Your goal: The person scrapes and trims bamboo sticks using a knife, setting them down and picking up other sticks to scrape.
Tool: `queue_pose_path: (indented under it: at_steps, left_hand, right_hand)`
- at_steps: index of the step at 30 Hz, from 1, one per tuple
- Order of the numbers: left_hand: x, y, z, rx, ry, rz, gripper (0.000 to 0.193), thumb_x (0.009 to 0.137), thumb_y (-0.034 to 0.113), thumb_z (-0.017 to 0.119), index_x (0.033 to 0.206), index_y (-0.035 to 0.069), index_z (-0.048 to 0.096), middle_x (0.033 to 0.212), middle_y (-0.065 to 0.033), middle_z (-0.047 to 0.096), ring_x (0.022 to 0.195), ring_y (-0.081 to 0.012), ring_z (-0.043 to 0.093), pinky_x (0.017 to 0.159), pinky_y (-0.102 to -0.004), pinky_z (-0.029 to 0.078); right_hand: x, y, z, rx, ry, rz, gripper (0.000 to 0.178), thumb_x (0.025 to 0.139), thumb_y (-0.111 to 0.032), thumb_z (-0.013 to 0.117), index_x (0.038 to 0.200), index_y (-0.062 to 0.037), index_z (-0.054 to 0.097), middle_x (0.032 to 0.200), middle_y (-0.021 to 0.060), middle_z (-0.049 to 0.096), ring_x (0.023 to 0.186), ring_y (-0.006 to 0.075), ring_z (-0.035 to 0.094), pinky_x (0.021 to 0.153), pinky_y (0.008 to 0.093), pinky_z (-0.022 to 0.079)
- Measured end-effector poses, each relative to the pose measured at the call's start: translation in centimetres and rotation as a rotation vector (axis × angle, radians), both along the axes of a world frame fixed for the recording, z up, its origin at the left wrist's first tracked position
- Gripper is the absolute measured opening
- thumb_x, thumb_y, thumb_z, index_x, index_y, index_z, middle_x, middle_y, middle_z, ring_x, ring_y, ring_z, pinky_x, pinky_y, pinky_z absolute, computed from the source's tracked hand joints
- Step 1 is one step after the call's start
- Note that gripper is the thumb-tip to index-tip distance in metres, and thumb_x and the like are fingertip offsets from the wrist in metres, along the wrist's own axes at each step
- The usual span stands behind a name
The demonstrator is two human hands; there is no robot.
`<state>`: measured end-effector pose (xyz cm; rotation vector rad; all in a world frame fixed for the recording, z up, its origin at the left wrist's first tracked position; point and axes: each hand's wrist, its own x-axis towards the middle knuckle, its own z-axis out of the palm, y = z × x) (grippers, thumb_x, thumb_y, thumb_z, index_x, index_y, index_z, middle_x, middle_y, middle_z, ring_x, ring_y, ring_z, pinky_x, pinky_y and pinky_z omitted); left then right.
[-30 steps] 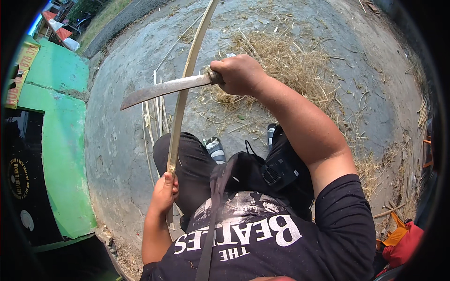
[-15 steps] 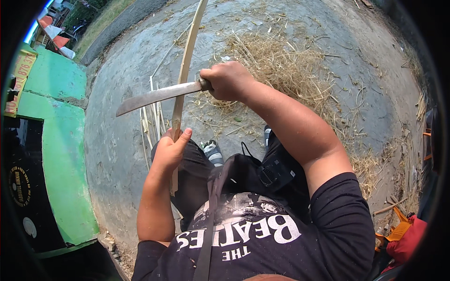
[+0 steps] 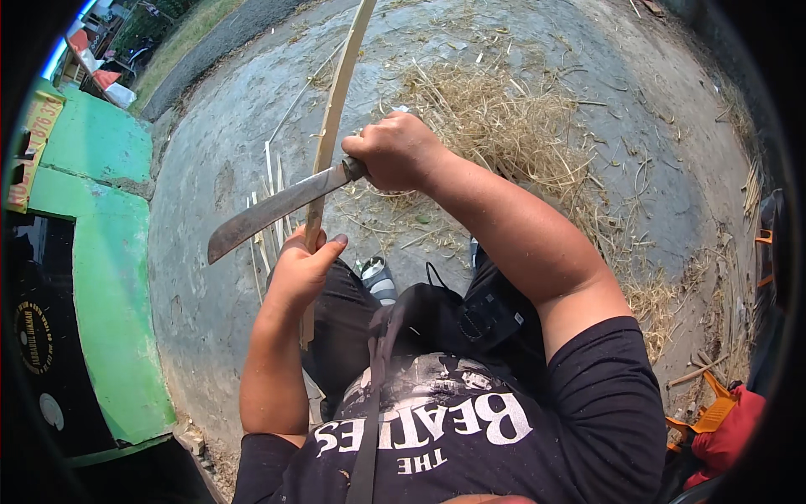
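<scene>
My left hand (image 3: 300, 262) is closed around a long, pale strip of split bamboo or wood (image 3: 333, 113). The strip stands up past my hand toward the upper edge, and its lower end shows below my wrist. In my right hand (image 3: 395, 151) is the short handle of a machete (image 3: 273, 212). Its broad, dark-stained blade points to the left and crosses the strip just above my left hand. My right fingers are wrapped round the handle.
Several thin pale strips (image 3: 270, 197) lie on the grey concrete ground beyond my left hand. A heap of curly shavings (image 3: 512, 126) spreads ahead. A green wall (image 3: 109, 319) stands at left. An orange plastic piece (image 3: 709, 412) and red cloth (image 3: 739, 433) are at lower right.
The machete has slid down the strip toward my left hand, and my right hand has moved slightly left and nearer. My left hand keeps its grip on the strip.
</scene>
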<state>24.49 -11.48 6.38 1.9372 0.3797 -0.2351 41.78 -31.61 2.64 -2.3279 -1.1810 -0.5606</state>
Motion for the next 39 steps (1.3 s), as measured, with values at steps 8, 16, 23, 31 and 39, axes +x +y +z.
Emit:
queue_pose_path:
  at_steps: [8, 16, 23, 31, 39]
  left_hand:
    - [-0.4, -0.2, 1.4, -0.086, 0.144, 0.055, 0.035, 0.091, 0.029, 0.078, 0.079, 0.013, 0.049, 0.068, 0.0073, 0.045, 0.059, -0.0041, 0.037, 0.051, -0.0246, 0.031]
    - [-1.6, 0.0, 1.2, 0.024, 0.087, -0.051, 0.033, 0.093, 0.030, 0.076, 0.081, 0.012, 0.051, 0.068, 0.0071, 0.046, 0.060, -0.0045, 0.039, 0.053, -0.0255, 0.033]
    - [-2.3, 0.3, -0.2, 0.013, 0.104, -0.027, 0.033, 0.094, 0.030, 0.076, 0.081, 0.011, 0.051, 0.070, 0.0069, 0.046, 0.064, -0.0051, 0.039, 0.055, -0.0262, 0.034]
    - [-3.0, 0.4, -0.6, 0.052, 0.117, -0.041, 0.035, 0.096, 0.031, 0.074, 0.081, 0.010, 0.051, 0.071, 0.0067, 0.046, 0.067, -0.0065, 0.040, 0.059, -0.0261, 0.036]
    - [-4.3, 1.1, -1.3, 0.083, -0.034, -0.015, 0.035, 0.096, 0.030, 0.074, 0.080, 0.011, 0.050, 0.070, 0.0061, 0.047, 0.063, -0.0054, 0.040, 0.055, -0.0264, 0.034]
  right_hand:
    - [0.5, -1.4, -0.4, -0.022, 0.164, -0.113, 0.006, 0.081, -0.017, 0.067, 0.086, -0.0140, 0.067, 0.077, 0.0105, 0.072, 0.075, 0.0325, 0.073, 0.066, 0.0456, 0.058]
    - [3.2, -3.5, -0.5, 0.010, 0.128, -0.186, 0.007, 0.081, -0.021, 0.069, 0.086, -0.0158, 0.068, 0.078, 0.0091, 0.072, 0.077, 0.0331, 0.073, 0.066, 0.0461, 0.057]
    - [-0.5, -0.4, 0.2, -0.067, -0.032, 0.105, 0.013, 0.078, -0.020, 0.070, 0.083, -0.0125, 0.061, 0.070, 0.0102, 0.067, 0.073, 0.0325, 0.071, 0.064, 0.0461, 0.055]
    - [1.1, -2.5, -0.1, -0.001, 0.142, -0.084, 0.008, 0.079, -0.018, 0.069, 0.086, -0.0148, 0.066, 0.076, 0.0103, 0.070, 0.075, 0.0338, 0.072, 0.067, 0.0472, 0.057]
    - [2.2, -2.6, -0.1, 0.026, 0.171, -0.083, 0.007, 0.080, -0.020, 0.069, 0.085, -0.0145, 0.067, 0.078, 0.0115, 0.071, 0.076, 0.0336, 0.073, 0.066, 0.0464, 0.057]
